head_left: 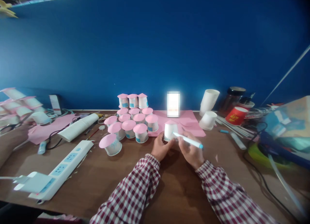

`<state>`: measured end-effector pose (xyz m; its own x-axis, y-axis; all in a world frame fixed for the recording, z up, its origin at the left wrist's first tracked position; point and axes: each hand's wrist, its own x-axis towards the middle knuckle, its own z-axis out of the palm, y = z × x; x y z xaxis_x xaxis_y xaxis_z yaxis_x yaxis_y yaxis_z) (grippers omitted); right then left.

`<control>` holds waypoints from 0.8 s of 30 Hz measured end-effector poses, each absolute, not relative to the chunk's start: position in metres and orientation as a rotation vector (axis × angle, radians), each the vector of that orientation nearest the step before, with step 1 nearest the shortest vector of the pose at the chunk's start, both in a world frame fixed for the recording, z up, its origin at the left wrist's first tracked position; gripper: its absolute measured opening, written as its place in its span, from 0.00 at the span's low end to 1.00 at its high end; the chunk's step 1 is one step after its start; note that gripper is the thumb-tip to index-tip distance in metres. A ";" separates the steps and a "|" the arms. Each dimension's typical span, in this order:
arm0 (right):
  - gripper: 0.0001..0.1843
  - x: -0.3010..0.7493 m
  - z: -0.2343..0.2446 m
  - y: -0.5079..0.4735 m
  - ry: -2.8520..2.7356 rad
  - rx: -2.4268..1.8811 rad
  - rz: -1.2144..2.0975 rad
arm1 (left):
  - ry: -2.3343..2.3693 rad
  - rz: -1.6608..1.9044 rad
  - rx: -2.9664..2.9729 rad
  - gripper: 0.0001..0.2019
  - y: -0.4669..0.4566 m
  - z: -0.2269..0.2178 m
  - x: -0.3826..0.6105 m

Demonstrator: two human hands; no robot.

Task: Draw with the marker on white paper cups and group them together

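Brown desk (174,191) under inverted paper cup (170,131), left grip (160,148) tight on it (right grip (192,154) pinching marker (190,141))

Long sleeves, maroon/white check: left sleeve (130,191) bottom centre-left of frame, right sleeve (232,195) lower right. Fabric loose, creased. Left cuff (153,161) and right cuff (205,168) gathered, ruffled edge. Left hand (160,148) and right hand (192,153) bare.

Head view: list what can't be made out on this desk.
In the head view:
Held white cup: far side, hidden by its near wall.
Pen: contact with the cup, too small to tell.
Bright panel: face blurred by pixelation.
Blue-rimmed container: cut off by the right edge.
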<state>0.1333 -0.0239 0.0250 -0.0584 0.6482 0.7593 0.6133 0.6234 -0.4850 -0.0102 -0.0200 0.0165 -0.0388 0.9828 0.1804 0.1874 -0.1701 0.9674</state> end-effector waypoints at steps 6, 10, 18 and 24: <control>0.09 0.133 0.024 -0.024 -1.739 -1.044 0.030 | 1.328 1.292 1.449 0.19 -0.020 0.018 -0.010; 0.08 0.134 0.024 -0.024 -1.740 -1.029 0.017 | 1.323 1.287 1.445 0.18 -0.021 0.019 -0.009; 0.08 0.135 0.024 -0.023 -1.704 -1.039 0.052 | 1.298 1.283 1.456 0.18 -0.022 0.019 -0.009; 0.07 0.135 0.023 -0.022 -1.704 -1.039 0.069 | 1.292 1.277 1.433 0.18 -0.023 0.021 -0.009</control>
<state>0.1349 -0.0225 0.0233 -0.0306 0.6589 0.7516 0.5956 0.6159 -0.5157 -0.0086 -0.0230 0.0208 -0.0330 0.9863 0.1616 0.1733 -0.1536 0.9728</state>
